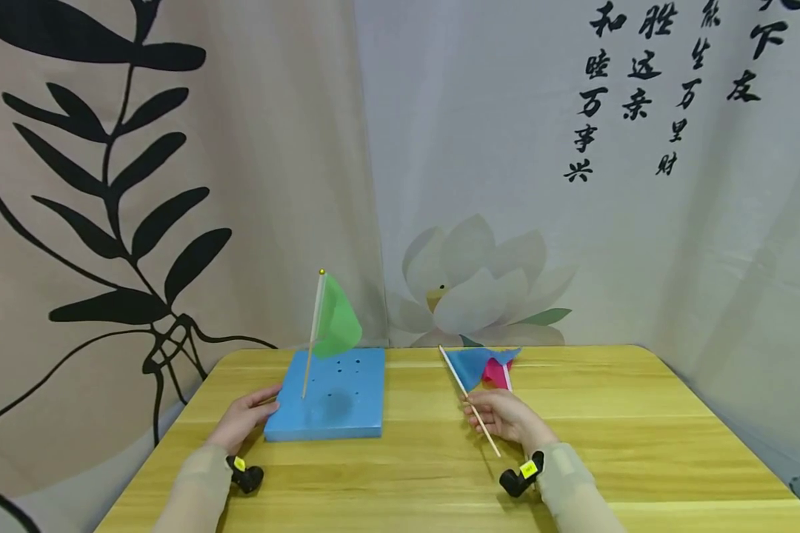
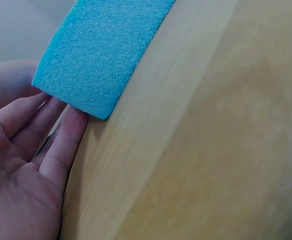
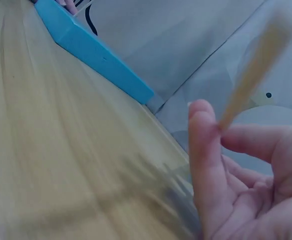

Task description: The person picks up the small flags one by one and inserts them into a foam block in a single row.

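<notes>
Our left hand (image 1: 243, 418) lies with fingers straight against the near left corner of the blue foam block (image 1: 333, 396), left of centre in the head view, where a green flag (image 1: 333, 322) already stands in one hole. Our right hand (image 1: 503, 416) pinches the stick of the blue flag (image 1: 476, 364), right of centre, with a pink flag (image 1: 496, 374) just behind it. The thin stick could slip or twist in so light a pinch, and the block could slide on the table (image 1: 640, 429) if our flat fingers give way.

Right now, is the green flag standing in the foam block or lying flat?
Standing: the green flag has its stick planted, slightly tilted, in the blue foam block.
</notes>
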A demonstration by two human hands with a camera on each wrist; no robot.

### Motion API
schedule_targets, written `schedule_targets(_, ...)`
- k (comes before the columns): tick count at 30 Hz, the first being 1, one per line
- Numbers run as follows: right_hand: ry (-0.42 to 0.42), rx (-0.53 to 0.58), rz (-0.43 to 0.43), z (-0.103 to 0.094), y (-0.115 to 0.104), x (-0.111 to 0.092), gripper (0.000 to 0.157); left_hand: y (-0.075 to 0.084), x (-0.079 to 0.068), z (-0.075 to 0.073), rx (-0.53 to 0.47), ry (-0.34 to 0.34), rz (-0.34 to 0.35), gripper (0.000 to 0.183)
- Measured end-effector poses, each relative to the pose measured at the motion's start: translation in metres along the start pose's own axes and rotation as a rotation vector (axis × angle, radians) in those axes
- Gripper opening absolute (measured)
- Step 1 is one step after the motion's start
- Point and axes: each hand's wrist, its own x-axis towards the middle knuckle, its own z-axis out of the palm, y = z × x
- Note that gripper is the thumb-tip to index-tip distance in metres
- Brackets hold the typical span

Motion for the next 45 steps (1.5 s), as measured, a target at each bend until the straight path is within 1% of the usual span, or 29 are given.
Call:
schedule_targets(4, -0.037, 0.033, -0.006, 0.004, -0.003, -0.001, 0.036, 0.002, -0.001, 0.0, 0.001, -0.006, 0.006, 0.056)
schedule_targets(8, -0.04, 0.071, -0.029, 0.007, -0.005, -0.001, 0.037, 0.004, -0.002, 0.001, 0.006, -0.006, 0.008, 0.055)
schedule_targets(16, 0.078, 0.131, -0.093, 0.014, -0.013, -0.003, 0.022, 0.006, 0.0, 0.001, 0.011, -0.013, 0.018, 0.055)
schedule_targets(20, 0.144, 0.091, -0.15, 0.017, -0.019, -0.005, 0.02, 0.006, 0.001, 0.0, 0.011, -0.013, 0.023, 0.055)
schedule_targets(23, 0.184, 0.048, -0.213, 0.019, -0.024, -0.008, 0.024, 0.006, 0.002, 0.0, 0.01, -0.013, 0.028, 0.055)
schedule_targets(26, 0.202, 0.034, -0.266, 0.02, -0.029, -0.01, 0.029, 0.006, 0.002, 0.0, 0.01, -0.015, 0.032, 0.055)
schedule_targets(33, 0.24, 0.082, -0.352, 0.027, -0.044, -0.014, 0.033, 0.003, 0.002, -0.001, 0.009, -0.007, 0.027, 0.056)
schedule_targets(35, 0.254, 0.101, -0.368, 0.029, -0.048, -0.015, 0.031, 0.003, 0.002, 0.0, 0.006, -0.004, 0.025, 0.056)
schedule_targets(38, 0.252, 0.115, -0.393, 0.034, -0.054, -0.014, 0.027, 0.003, 0.0, 0.0, 0.008, -0.003, 0.02, 0.055)
schedule_targets(40, 0.254, 0.113, -0.395, 0.039, -0.057, -0.011, 0.023, 0.002, -0.001, 0.001, 0.007, 0.003, 0.015, 0.055)
schedule_targets(45, 0.256, 0.114, -0.422, 0.056, -0.063, -0.002, 0.02, 0.0, -0.001, 0.002, 0.005, 0.012, 0.008, 0.055)
